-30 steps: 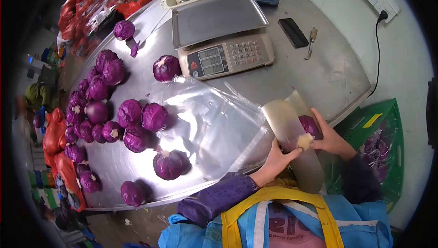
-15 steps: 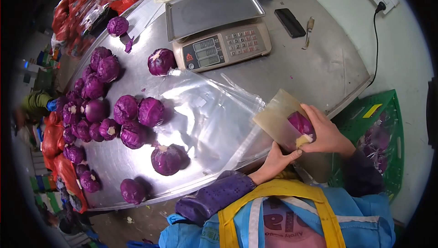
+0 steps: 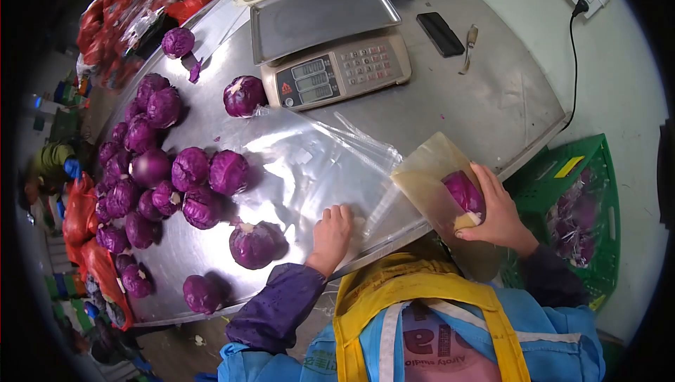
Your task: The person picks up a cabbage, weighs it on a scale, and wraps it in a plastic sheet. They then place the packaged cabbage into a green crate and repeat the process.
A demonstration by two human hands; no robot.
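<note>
At the table's right edge, my right hand (image 3: 498, 215) is wrapped round a red cabbage (image 3: 464, 193) with a pale cut stem. A yellowish see-through sheet (image 3: 430, 170) lies around the cabbage's left side and hangs below it. My left hand (image 3: 332, 236) is over the near edge of the clear plastic bags (image 3: 309, 160), its fingers curled; whether it pinches any plastic is hidden. Just left of that hand sits a loose red cabbage (image 3: 254, 245). Several more cabbages (image 3: 190, 169) are gathered on the table's left side.
A scale (image 3: 337, 73) with a metal tray stands at the back, with a phone (image 3: 441, 34) and a wooden-handled knife (image 3: 469, 48) to its right. A green crate (image 3: 610, 206) holding bagged cabbages is at the right. Another person (image 3: 53, 160) is at the far left.
My left hand has let go of the cabbage and sheet and moved left onto the clear bags. My right hand still holds the cabbage. One cabbage in the left group has shifted toward me.
</note>
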